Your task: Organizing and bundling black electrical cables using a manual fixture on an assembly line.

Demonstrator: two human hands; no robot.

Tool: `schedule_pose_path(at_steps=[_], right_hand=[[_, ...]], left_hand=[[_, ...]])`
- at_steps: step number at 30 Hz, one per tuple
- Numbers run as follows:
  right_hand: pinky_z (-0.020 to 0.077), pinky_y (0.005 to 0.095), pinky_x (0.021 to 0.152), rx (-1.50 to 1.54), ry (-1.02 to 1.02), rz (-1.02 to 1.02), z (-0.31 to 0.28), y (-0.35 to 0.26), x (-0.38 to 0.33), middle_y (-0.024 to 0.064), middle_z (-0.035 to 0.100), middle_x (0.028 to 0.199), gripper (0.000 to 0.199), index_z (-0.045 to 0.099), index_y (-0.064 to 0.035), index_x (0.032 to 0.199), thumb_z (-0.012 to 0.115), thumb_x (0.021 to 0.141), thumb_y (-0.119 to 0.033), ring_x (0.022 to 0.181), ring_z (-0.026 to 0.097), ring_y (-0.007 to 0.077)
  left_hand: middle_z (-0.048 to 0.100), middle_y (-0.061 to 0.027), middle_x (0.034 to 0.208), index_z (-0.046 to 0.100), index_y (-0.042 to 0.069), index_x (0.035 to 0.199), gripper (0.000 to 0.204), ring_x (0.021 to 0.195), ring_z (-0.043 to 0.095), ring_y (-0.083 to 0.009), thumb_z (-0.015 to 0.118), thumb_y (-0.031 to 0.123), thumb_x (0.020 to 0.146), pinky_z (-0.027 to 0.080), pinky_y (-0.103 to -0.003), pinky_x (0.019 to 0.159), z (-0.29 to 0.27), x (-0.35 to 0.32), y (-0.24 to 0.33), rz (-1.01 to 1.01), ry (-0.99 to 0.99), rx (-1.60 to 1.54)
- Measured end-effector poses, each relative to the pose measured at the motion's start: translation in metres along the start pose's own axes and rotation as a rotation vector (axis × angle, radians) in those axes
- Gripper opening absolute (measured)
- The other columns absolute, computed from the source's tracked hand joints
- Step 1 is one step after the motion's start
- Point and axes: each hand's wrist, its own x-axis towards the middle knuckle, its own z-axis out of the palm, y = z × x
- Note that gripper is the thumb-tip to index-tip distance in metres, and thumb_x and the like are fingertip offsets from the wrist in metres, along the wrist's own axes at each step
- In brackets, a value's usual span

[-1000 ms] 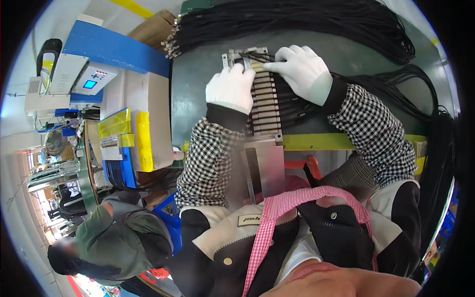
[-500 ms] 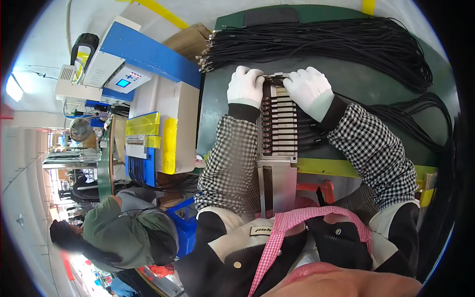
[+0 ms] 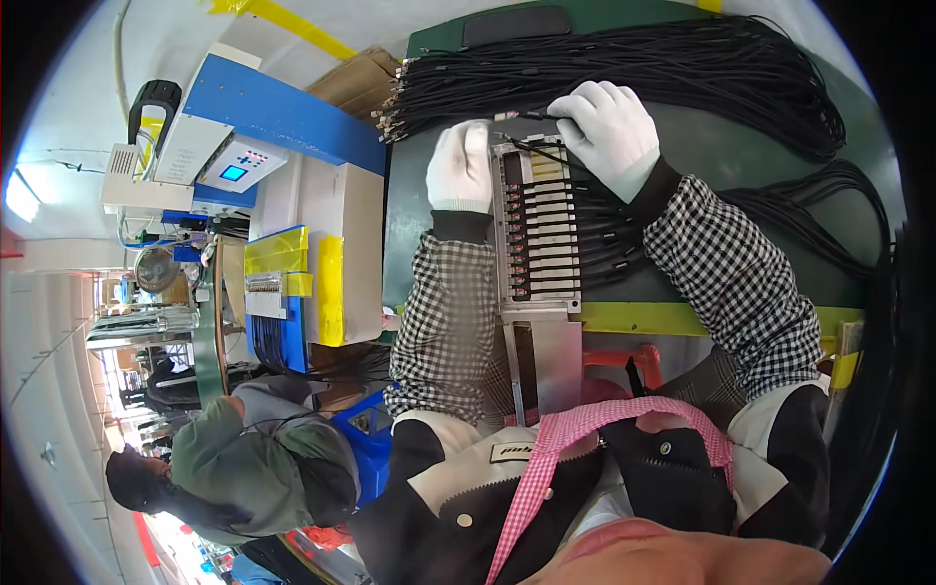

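Observation:
My right hand (image 3: 612, 136), in a white knit glove, is closed on a thin black cable (image 3: 531, 116). The cable's metal-tipped connector (image 3: 505, 116) sticks out leftward, above the far end of a metal fixture (image 3: 542, 304). Beside the fixture's far left corner is my left hand (image 3: 461, 171), also gloved. Its fingers are drawn together and apart from that connector; whatever they may hold is hidden. Several black cable ends (image 3: 546, 242) lie in parallel slots across the fixture. Near its far edge another loose cable end (image 3: 512, 141) crosses over the slots.
A thick bundle of black cables (image 3: 624, 73) lies along the table's far side, and more loop at the right (image 3: 809, 210). The green table (image 3: 721, 136) carries them. A blue and white machine (image 3: 292, 122) stands at left. Another person (image 3: 263, 458) sits at lower left.
My hands have separated from their meeting point over the fixture's far end. The right moved up with the cable, showing its connector; the left shifted slightly left. The view has also shifted a little.

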Motion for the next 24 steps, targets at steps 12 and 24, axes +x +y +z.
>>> schedule_pose_path(at_steps=[12,24], right_hand=[[0.0469,0.0282,0.068,0.513,-0.652,0.277,-0.031,-0.024,0.002,0.0015,0.063,0.089,0.026,0.064,-0.0101,0.103,0.061,0.079,-0.019,0.070,0.057,0.0195],[0.0460,0.0293,0.061,-0.050,-0.415,-0.002,-0.015,-0.011,-0.016,0.0002,0.060,0.079,0.019,0.064,-0.0139,0.098,0.058,0.080,-0.019,0.066,0.058,0.0189]], left_hand=[[0.062,-0.0038,0.069,0.063,-0.001,0.087,0.025,0.057,0.051,-0.0106,0.059,0.024,0.086,0.043,-0.021,0.058,-0.019,-0.006,0.033,-0.423,-0.312,-0.275],[0.064,-0.0062,0.083,0.063,0.000,0.096,0.023,0.065,0.054,-0.0094,0.065,0.016,0.080,0.044,-0.020,0.060,-0.019,-0.013,-0.010,-0.083,-0.190,0.289]])
